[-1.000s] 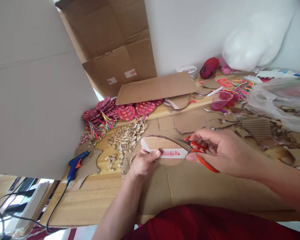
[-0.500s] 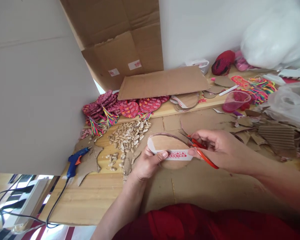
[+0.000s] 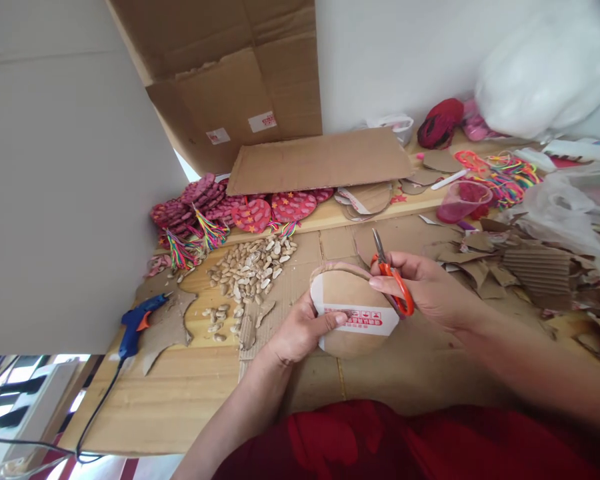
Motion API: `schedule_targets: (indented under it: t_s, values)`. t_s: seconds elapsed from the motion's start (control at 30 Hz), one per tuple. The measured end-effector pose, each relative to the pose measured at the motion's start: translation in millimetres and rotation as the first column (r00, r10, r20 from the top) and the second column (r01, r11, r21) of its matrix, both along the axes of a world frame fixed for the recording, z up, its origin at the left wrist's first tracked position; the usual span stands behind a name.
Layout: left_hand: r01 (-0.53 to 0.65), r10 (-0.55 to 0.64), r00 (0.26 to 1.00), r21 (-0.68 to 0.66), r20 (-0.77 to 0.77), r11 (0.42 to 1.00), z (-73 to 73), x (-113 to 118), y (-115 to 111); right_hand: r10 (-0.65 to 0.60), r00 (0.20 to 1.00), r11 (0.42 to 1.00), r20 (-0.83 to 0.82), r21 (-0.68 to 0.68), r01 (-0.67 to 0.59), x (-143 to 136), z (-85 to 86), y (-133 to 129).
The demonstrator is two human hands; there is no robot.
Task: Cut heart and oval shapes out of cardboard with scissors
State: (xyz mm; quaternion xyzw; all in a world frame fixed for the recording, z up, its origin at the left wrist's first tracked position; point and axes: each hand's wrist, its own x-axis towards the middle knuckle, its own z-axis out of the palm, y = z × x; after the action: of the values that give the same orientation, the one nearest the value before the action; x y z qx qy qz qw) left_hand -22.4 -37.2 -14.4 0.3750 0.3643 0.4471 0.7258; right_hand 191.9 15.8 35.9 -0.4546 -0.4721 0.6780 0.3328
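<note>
A rounded cardboard disc (image 3: 355, 293) with a white printed label strip is pinched in my left hand (image 3: 305, 330), thumb on its face and fingers behind. In my right hand (image 3: 420, 283) is a pair of scissors (image 3: 390, 270) with orange handles. Their blades point up and away, above the disc's far edge, and look closed together. My right thumb and fingertips touch the disc's upper right edge. Below both hands lies a large cardboard sheet (image 3: 315, 383).
Peanuts (image 3: 253, 267) and a blue glue gun (image 3: 137, 323) lie on the left. Pink decorated discs (image 3: 250, 213) with tassels and a cardboard panel (image 3: 320, 160) are behind. Cardboard scraps (image 3: 535, 273), a pink cup (image 3: 463, 201) and plastic bags (image 3: 575, 207) fill the right.
The scissors have swung from lying along the disc's edge to pointing upward, off the edge. The disc has turned to face me more, and the view has shifted slightly.
</note>
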Motion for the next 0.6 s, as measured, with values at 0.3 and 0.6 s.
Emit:
schedule_targets:
  t_s: [0.3,0.6]
  values:
    - [0.004,-0.005,1.0,-0.045,-0.024,0.999,-9.6,1.3,0.2,-0.441,0.898,0.839,0.009,0.36,0.408,21.1,4.3,10.9]
    - [-0.301,0.41,0.876,0.378,-0.252,0.875,-11.9,6.2,12.5,-0.546,0.837,0.726,-0.027,0.483,0.49,31.9,27.4,0.0]
